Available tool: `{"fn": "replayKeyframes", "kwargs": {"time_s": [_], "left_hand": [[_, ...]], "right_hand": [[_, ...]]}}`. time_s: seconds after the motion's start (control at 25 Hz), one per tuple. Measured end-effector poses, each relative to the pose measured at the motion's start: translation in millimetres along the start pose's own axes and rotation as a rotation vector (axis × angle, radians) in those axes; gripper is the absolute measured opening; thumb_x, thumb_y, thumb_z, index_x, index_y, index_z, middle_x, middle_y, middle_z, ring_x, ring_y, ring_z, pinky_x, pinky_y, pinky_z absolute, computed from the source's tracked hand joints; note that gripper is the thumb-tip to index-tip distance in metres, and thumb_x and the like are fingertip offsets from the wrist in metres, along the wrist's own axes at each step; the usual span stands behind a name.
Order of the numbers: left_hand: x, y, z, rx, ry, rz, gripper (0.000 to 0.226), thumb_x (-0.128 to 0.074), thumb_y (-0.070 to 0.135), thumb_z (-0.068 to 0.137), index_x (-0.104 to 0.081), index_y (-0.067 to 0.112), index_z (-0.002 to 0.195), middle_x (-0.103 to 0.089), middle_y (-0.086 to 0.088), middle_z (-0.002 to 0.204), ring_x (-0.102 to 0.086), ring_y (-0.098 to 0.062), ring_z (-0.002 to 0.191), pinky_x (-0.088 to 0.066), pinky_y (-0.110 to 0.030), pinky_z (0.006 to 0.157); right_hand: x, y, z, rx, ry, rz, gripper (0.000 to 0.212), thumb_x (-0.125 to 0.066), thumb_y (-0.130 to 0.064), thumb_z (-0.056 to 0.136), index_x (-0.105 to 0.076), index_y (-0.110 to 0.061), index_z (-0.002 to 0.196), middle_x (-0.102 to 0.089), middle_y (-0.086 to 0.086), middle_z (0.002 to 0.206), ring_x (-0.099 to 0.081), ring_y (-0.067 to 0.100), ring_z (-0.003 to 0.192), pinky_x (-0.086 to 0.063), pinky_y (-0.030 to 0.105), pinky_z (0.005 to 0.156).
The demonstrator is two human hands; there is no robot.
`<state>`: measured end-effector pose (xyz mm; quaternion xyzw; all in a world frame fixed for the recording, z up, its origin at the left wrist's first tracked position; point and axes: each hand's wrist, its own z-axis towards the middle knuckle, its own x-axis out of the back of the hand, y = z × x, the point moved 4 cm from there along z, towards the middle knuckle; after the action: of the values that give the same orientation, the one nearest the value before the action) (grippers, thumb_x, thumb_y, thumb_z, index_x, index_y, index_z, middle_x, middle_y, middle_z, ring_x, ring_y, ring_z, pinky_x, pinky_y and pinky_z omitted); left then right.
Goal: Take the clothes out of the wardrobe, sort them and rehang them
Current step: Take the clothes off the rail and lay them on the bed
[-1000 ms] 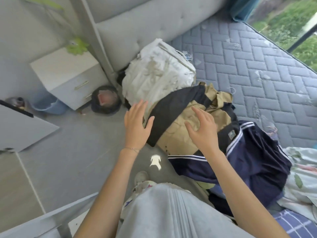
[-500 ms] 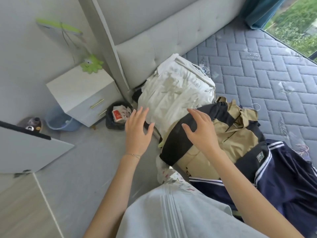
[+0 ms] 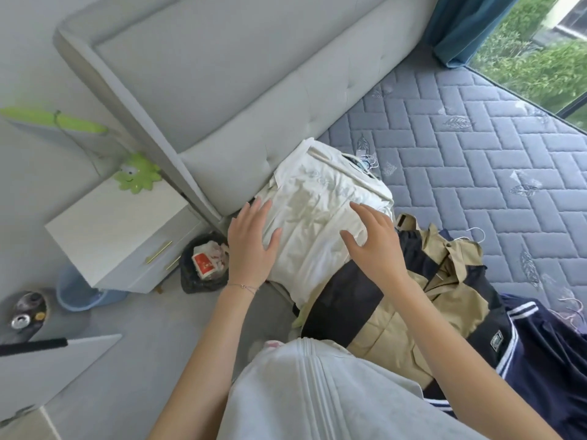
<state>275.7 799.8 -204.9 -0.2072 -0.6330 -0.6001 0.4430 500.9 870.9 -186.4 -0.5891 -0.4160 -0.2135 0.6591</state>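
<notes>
Left hand (image 3: 251,249) and right hand (image 3: 374,249) have shifted to the white garment (image 3: 317,214), fingers spread, gripping nothing; its long axis points toward the headboard (image 3: 254,106).

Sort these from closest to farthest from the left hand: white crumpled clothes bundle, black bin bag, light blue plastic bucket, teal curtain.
1. White crumpled clothes bundle, under the left hand.
2. Black bin bag, on the floor just left.
3. Light blue plastic bucket, farther left.
4. Teal curtain, far top right.

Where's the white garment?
Head view, centre: white garment on the mattress corner by the headboard, left of khaki jacket, under left hand and right hand.
</notes>
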Motion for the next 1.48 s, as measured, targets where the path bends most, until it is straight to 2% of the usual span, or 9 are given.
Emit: {"fn": "replayKeyframes", "kwargs": {"time_s": [0.08,0.24,0.44,0.56,0.72,1.0,1.2,1.36,1.48], "left_hand": [[-9.2,-2.7,35.0,-0.025,-0.041,-0.003,0.051,-0.055,0.029,0.097,-0.040,0.021,0.145,-0.036,-0.001,0.153,-0.027,-0.022,0.143,-0.012,-0.030,0.114],[-29.1,-11.6,99.4,-0.075,-0.137,-0.031,0.051,-0.054,0.029,0.098,-0.037,0.024,0.147,-0.033,0.001,0.155,-0.022,-0.021,0.145,-0.016,-0.042,0.119],[-64.1,-32.0,182.6,-0.191,-0.299,-0.054,0.053,-0.049,0.034,0.097,-0.035,0.026,0.148,-0.030,0.001,0.156,-0.021,-0.019,0.146,-0.017,-0.044,0.119],[-84.4,-38.6,234.6,-0.271,-0.349,-0.056,0.056,-0.041,0.044,0.094,-0.038,0.024,0.146,-0.034,-0.001,0.155,-0.025,-0.021,0.144,-0.018,-0.039,0.116],[-132.6,-39.3,286.7,-0.321,-0.400,-0.069,0.056,-0.044,0.041,0.092,-0.042,0.019,0.144,-0.038,-0.003,0.153,-0.029,-0.025,0.143,-0.019,-0.035,0.114],[-299.1,-66.3,361.3,-0.350,-0.465,-0.084,0.055,-0.048,0.037,0.092,-0.044,0.017,0.143,-0.040,-0.002,0.151,-0.030,-0.024,0.143,-0.022,-0.046,0.117],[-422.3,-99.1,405.2,-0.312,-0.515,-0.079,0.051,-0.055,0.030,0.096,-0.043,0.017,0.144,-0.039,-0.003,0.152,-0.028,-0.024,0.144,-0.017,-0.045,0.118],[-487.3,-116.6,438.7,-0.334,-0.503,0.064,0.050,-0.050,0.032,0.098,-0.039,0.021,0.146,-0.037,-0.004,0.153,-0.025,-0.022,0.145,-0.009,-0.042,0.118],[-514.0,-126.2,453.7,-0.412,-0.434,0.235,0.045,-0.044,0.035,0.100,-0.045,0.017,0.142,-0.049,-0.006,0.143,-0.038,-0.025,0.136,-0.013,-0.044,0.115]], "right_hand": [[-1.4,7.0,24.0,-0.052,0.024,0.006,0.055,-0.061,-0.032,0.092,-0.043,-0.023,0.144,-0.044,-0.003,0.147,-0.031,0.018,0.139,-0.022,0.031,0.113],[-8.2,16.0,61.5,-0.187,0.070,0.021,0.056,-0.062,-0.032,0.092,-0.043,-0.023,0.144,-0.043,-0.003,0.148,-0.029,0.018,0.140,-0.023,0.033,0.113],[-21.4,20.7,109.6,-0.360,0.190,0.027,0.057,-0.063,-0.031,0.091,-0.043,-0.024,0.144,-0.044,-0.004,0.148,-0.030,0.016,0.139,-0.024,0.033,0.114],[-30.9,24.4,140.2,-0.432,0.244,0.026,0.056,-0.063,-0.031,0.091,-0.045,-0.024,0.143,-0.045,-0.004,0.147,-0.031,0.016,0.139,-0.025,0.034,0.114],[-44.0,54.0,179.0,-0.489,0.290,0.023,0.055,-0.064,-0.029,0.090,-0.047,-0.021,0.142,-0.047,-0.003,0.145,-0.034,0.016,0.136,-0.026,0.032,0.113],[-123.9,188.1,269.2,-0.518,0.232,0.018,0.055,-0.067,-0.024,0.088,-0.050,-0.015,0.139,-0.051,0.004,0.142,-0.041,0.025,0.132,-0.028,0.032,0.110],[-184.4,298.0,329.2,-0.566,0.171,0.045,0.054,-0.066,-0.021,0.088,-0.049,-0.014,0.139,-0.052,0.006,0.139,-0.042,0.027,0.130,-0.028,0.030,0.107],[-212.0,367.7,359.1,-0.602,0.202,0.028,0.052,-0.063,-0.026,0.091,-0.049,-0.015,0.139,-0.052,0.006,0.140,-0.042,0.026,0.131,-0.031,0.035,0.109],[-231.9,399.7,371.3,-0.630,0.163,-0.081,0.053,-0.054,-0.041,0.093,-0.048,-0.017,0.140,-0.051,0.005,0.141,-0.043,0.027,0.132,-0.026,0.044,0.113]]}}
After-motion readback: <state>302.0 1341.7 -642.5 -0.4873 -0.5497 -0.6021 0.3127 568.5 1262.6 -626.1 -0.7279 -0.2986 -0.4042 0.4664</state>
